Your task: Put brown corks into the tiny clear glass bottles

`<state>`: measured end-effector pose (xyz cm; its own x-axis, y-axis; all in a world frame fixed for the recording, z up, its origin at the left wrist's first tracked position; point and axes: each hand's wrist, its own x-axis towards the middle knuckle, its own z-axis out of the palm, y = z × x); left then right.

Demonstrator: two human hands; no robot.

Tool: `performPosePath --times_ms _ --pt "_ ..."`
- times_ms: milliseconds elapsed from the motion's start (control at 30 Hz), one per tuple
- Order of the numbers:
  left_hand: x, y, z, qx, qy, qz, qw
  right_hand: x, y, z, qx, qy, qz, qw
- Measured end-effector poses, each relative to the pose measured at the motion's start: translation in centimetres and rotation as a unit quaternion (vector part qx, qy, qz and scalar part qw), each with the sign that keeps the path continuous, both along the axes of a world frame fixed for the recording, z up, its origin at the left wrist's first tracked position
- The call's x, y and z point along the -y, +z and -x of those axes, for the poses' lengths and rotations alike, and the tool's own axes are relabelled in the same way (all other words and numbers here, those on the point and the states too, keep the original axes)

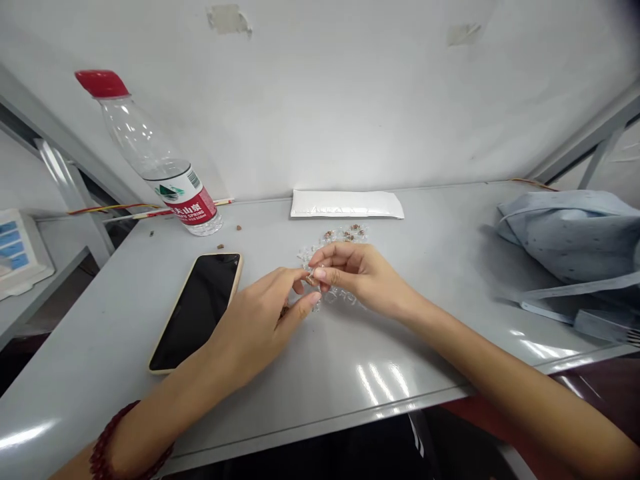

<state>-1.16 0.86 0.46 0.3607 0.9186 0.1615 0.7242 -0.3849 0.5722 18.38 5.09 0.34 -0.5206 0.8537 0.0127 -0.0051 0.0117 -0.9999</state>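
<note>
My right hand [357, 273] pinches a tiny piece, too small to identify, between thumb and fingertips. Close against it on the left, my left hand [270, 310] has its index fingertip at the same spot, its thumb held a little apart below. Small brown bits show under the left palm. Behind and beneath the hands lies a loose pile of small clear plastic pieces [345, 295], with brown pieces [355, 228] among those at the back. A red beaded bracelet circles my left wrist.
On the grey table [400, 373], a black-screened phone [200, 310] lies left of my left hand. A red-capped water bottle [183, 197] stands at the back left. A white packet [347, 204] lies along the wall. A light blue cloth bag [575, 233] sits at the right.
</note>
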Motion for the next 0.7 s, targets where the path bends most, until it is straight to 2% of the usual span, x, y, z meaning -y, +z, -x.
performPosePath --times_ms 133,333,433,600,700 --pt "0.2 0.0 -0.2 -0.013 -0.036 -0.039 0.999 0.5 0.0 -0.1 0.057 0.034 -0.052 0.996" --pt "0.5 0.3 -0.1 -0.033 -0.044 -0.021 0.998 0.6 0.2 0.0 0.126 0.038 -0.160 0.978" --pt "0.5 0.2 0.1 -0.021 -0.039 -0.021 0.999 0.6 0.2 0.0 0.138 0.018 -0.189 0.972" --pt "-0.1 0.6 1.0 -0.038 -0.021 -0.053 0.998 -0.5 0.0 -1.4 0.120 -0.041 -0.172 0.977" --pt "-0.7 1.0 2.0 -0.090 -0.025 -0.039 0.995 -1.6 -0.1 -2.8 0.199 -0.113 -0.212 0.950"
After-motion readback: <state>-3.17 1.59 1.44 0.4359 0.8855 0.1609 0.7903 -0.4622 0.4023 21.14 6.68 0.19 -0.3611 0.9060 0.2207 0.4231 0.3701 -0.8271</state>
